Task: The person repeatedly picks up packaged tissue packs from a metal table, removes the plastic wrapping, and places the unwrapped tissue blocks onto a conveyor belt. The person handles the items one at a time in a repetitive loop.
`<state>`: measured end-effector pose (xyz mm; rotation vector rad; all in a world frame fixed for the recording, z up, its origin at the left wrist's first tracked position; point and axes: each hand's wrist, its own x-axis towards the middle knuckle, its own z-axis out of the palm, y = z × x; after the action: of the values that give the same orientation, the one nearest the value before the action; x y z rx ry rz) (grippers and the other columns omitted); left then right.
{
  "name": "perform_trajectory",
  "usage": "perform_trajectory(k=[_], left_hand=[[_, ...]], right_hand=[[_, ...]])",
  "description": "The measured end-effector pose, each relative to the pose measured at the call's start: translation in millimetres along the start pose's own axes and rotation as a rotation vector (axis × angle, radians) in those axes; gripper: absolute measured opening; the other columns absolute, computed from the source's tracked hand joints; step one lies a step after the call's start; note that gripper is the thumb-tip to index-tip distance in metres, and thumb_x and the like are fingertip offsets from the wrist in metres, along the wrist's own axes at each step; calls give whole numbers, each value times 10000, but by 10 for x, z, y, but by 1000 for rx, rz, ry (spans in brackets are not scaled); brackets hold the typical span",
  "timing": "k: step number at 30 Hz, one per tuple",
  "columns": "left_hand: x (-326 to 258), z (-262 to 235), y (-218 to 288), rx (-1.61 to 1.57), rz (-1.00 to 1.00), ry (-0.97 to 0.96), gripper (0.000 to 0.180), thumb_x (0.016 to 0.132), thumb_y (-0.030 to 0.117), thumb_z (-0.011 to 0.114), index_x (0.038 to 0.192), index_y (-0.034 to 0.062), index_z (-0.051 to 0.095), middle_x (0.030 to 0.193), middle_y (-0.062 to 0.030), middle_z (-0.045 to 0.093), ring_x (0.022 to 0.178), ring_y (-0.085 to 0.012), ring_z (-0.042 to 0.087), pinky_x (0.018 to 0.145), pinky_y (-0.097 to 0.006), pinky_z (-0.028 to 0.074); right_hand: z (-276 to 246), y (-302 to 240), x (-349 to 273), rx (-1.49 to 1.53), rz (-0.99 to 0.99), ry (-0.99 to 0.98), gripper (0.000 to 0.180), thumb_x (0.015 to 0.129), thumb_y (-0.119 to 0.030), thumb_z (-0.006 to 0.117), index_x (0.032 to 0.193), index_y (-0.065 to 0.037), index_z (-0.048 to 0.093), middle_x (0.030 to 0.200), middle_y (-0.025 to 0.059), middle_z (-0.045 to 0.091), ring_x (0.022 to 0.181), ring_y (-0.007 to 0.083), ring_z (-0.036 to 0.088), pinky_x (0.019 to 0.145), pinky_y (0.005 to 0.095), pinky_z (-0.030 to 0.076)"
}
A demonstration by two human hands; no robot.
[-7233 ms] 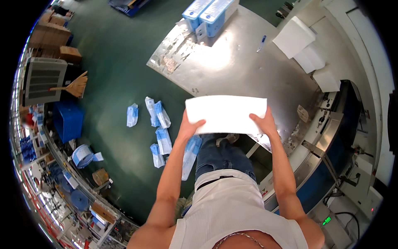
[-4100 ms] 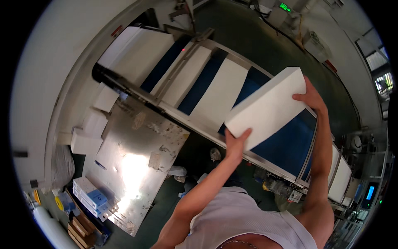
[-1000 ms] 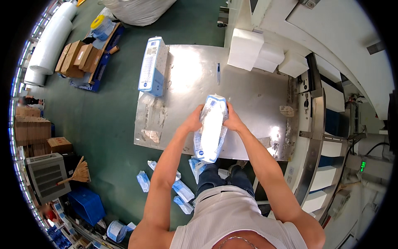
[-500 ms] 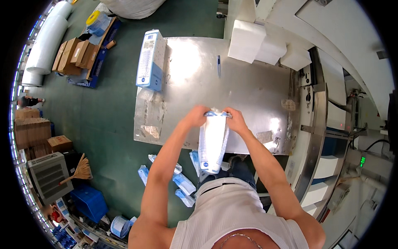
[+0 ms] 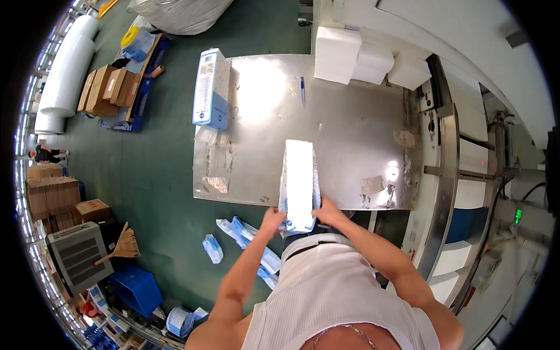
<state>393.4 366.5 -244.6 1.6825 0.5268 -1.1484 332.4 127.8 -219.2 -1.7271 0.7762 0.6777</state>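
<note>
A long white block, like a stack of white sheets (image 5: 300, 175), lies lengthwise before me at the near edge of the metal table. A clear and blue plastic wrapper (image 5: 317, 185) surrounds its sides and near end, while the far end shows bare. My left hand (image 5: 272, 221) grips the wrapper at its near left corner, fingers closed. At the near right side my right hand (image 5: 328, 211) is closed on the wrapper too. Some of the fingertips are hidden by the plastic. Both hands are just beyond the table edge, close to my waist.
On the metal table (image 5: 344, 140) stand a tall white and blue carton (image 5: 212, 87) at the left, a blue pen (image 5: 303, 92) and white stacks (image 5: 338, 52) at the far right. Crumpled wrappers (image 5: 213, 249) litter the floor. Machinery with metal rails (image 5: 446, 175) borders the right side.
Both hands have moved from the wrapper's far end to its near end, by my waist. The white stack's far end now lies bare, further over the table.
</note>
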Motion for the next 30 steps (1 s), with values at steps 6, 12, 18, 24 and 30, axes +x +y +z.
perform_trajectory(k=[6,12,18,24,30], left_hand=[[-279,149,-74,-311,-12,84,177,953,114,550,1076,-4,598,890,-120,655,728,-235,691,565,-381,595],[-207,416,57,-973,-119,24,227,1104,169,432,1239,34,554,1182,-152,647,1172,-305,621,999,-491,548],[300,786,-125,-1264,-83,-153,251,1107,114,381,1258,-4,544,1222,-165,663,1148,-276,666,1031,-447,555],[1101,624,217,501,48,84,313,850,262,673,882,-41,744,862,-267,734,858,-411,737,779,-471,595],[1807,-351,1714,596,830,592,386,930,251,657,1167,-49,705,1101,-209,720,974,-381,698,827,-460,585]], right_hand=[[124,33,44,537,340,-236,412,887,-172,644,1144,150,630,976,244,689,810,388,726,654,504,648],[58,-42,220,1166,388,77,369,1082,-241,496,1309,49,529,1125,204,669,936,365,708,773,560,625],[89,444,672,1633,311,-31,307,1093,-251,502,1275,-15,575,1150,104,673,1086,279,672,905,533,577],[-85,663,974,-95,-96,510,580,934,-490,669,969,89,686,930,272,725,845,401,703,788,451,561],[-181,439,295,815,656,-110,977,879,-817,530,1249,84,597,1161,333,653,1044,382,687,953,575,539]])
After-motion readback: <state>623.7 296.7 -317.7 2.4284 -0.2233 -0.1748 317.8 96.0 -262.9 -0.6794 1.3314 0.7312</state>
